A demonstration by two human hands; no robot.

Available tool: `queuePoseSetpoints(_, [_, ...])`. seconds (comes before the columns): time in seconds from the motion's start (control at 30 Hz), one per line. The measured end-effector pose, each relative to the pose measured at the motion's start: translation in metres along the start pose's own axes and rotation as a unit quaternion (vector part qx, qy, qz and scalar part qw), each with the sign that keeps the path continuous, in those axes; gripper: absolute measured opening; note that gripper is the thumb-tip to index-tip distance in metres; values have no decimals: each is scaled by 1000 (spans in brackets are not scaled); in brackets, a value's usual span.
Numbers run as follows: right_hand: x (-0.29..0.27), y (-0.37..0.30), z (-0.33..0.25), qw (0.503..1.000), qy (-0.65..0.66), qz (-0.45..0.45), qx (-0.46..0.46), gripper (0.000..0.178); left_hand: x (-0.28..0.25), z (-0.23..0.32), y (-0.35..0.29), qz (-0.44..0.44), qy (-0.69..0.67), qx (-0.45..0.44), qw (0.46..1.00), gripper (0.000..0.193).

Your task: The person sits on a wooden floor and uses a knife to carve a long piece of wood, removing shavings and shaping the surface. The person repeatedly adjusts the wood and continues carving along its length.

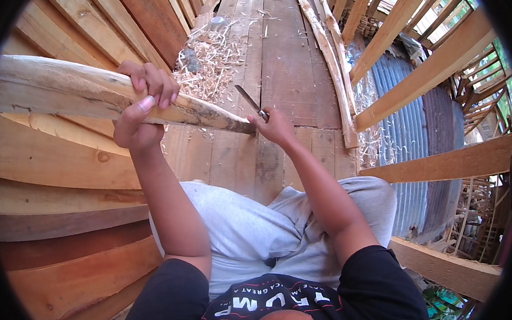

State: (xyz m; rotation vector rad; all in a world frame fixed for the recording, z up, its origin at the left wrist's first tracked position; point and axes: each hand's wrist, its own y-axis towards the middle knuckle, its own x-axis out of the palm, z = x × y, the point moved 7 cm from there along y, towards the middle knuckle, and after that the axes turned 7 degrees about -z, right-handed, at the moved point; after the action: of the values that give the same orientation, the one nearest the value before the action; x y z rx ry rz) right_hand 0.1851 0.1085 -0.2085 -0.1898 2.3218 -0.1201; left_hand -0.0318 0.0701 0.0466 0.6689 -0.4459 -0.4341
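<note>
A long, pale wooden pole (57, 89) comes in from the left, partly peeled, with dark bark patches toward its tapered right end. My left hand (143, 105) is wrapped around it, thumb on the near side and fingers over the top. Just beyond the pole's tip, my right hand (273, 126) is closed around the handle of a knife (247, 99). Its dark, narrow blade points up and to the left, apart from the wood. Most of the handle is hidden inside my fist.
Curled wood shavings (212, 65) lie heaped on the plank floor (284, 57) ahead, near a small metal cup (217, 22). Two peeled poles (330, 65) rest along the right side. A slatted board wall (59, 155) rises at left; wooden railings (441, 161) and corrugated metal sheets (406, 110) are at right.
</note>
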Motion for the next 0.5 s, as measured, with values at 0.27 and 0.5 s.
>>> queuePoseSetpoints(0.27, [11,7,1,997,-56,-36,-48,49,2,0,0,-7,0,2,1000,26])
queuePoseSetpoints(0.5, [13,6,-1,997,-54,-37,-47,48,3,0,0,1,0,3,1000,26])
